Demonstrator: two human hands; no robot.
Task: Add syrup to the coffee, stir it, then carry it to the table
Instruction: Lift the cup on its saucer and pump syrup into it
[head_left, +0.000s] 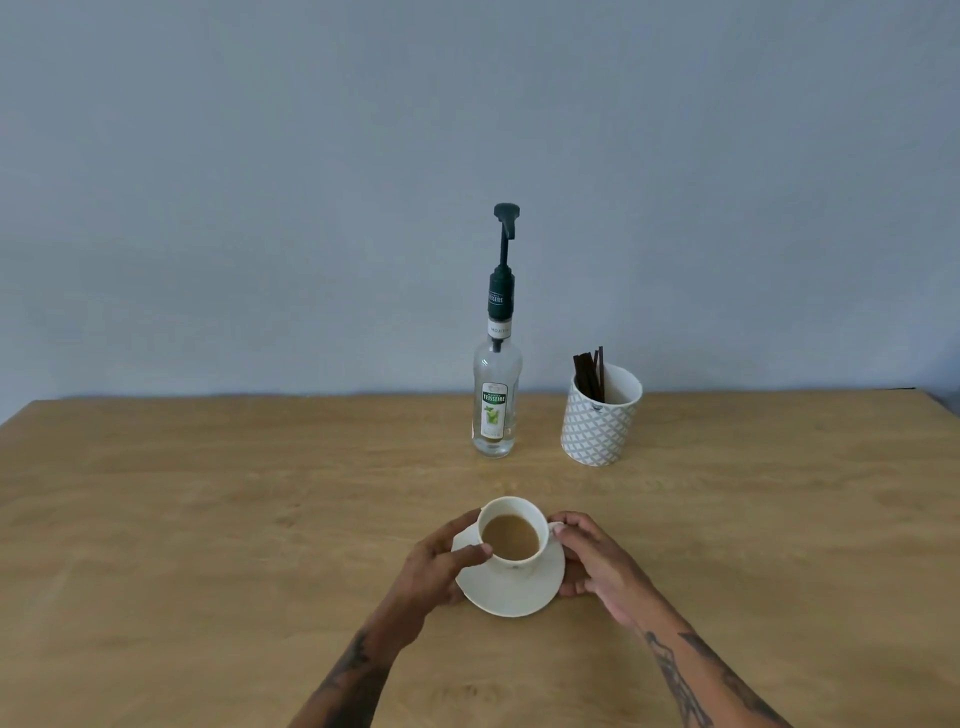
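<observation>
A white cup (519, 512) of milky coffee (510, 537) stands on a white saucer (511, 592) on the wooden table (208, 519). My left hand (441, 561) grips the saucer's left edge, thumb against the cup's rim. My right hand (589, 558) holds the saucer's right edge, fingers at the cup's handle. Behind the cup stands a clear syrup bottle (496, 400) with a tall dark green pump (505, 249). To its right is a patterned white tumbler (600, 418) holding several dark stir sticks (589, 371).
A plain grey-blue wall rises behind the table's far edge. The table's right corner shows at the far right.
</observation>
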